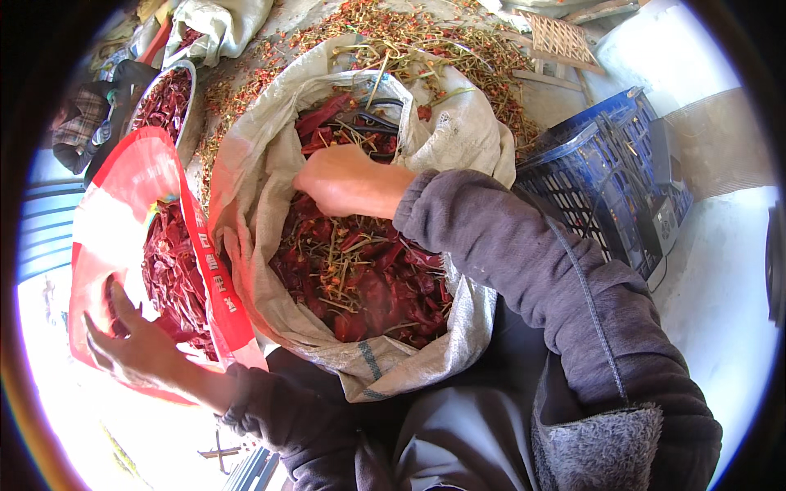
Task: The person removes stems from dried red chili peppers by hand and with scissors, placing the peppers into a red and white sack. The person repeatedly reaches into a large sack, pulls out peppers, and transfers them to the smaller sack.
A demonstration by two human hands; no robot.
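A white woven sack (pixel 252 184) with a rolled-down rim stands before me, holding dried red chili peppers (pixel 381 288) mixed with loose stems (pixel 341 251). Over the sack's opening is my right hand (pixel 347 181), fingers curled down; what lies beneath them is hidden. My left hand (pixel 135 337) has its fingers spread at the near left edge of a red and white bag (pixel 126 178). That bag is full of dried red chilies (pixel 175 270). A dark, looped object (pixel 377 119) shows inside the far part of the woven sack.
Stems and chili bits (pixel 405 30) cover the floor beyond the sack. A blue plastic crate (pixel 589 159) stands at the right, with a small grey device (pixel 664 224) on its side. An oval tub (pixel 191 104) of chilies and another person (pixel 83 123) are at the upper left.
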